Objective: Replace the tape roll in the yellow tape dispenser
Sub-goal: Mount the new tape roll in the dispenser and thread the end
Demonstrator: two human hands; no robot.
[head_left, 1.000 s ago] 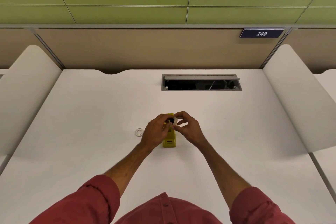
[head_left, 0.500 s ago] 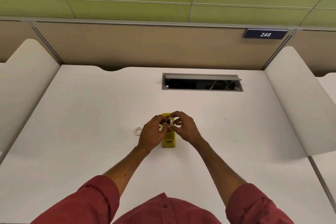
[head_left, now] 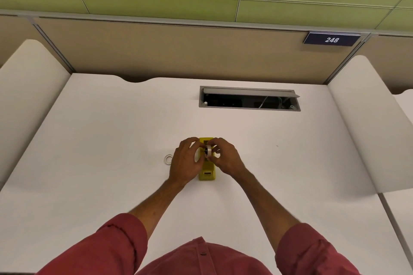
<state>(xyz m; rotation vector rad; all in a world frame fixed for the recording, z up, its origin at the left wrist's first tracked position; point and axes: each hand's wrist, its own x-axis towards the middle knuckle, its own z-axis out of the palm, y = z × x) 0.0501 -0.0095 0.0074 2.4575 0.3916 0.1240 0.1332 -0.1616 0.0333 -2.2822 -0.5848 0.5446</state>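
The yellow tape dispenser (head_left: 207,173) lies on the white desk (head_left: 111,140), lengthwise away from me. Above its middle I hold a white tape roll (head_left: 209,150) upright on edge, with a black hub showing at its left face. My right hand (head_left: 225,158) pinches the roll from the right with thumb and fingers. My left hand (head_left: 186,161) is at the roll's left side, fingertips on the black hub. Both hands cover the dispenser's middle, so whether the roll touches it is hidden. A thin white empty ring (head_left: 168,159) lies flat on the desk, left of my left hand.
An open grey cable slot (head_left: 249,98) with wires inside is set into the desk behind the dispenser. White curved side dividers (head_left: 366,123) stand at both desk edges, with a tan back panel behind.
The two hands have drawn closer together around the roll above the dispenser. The roll now stands more upright between the fingers. The ring has not moved.
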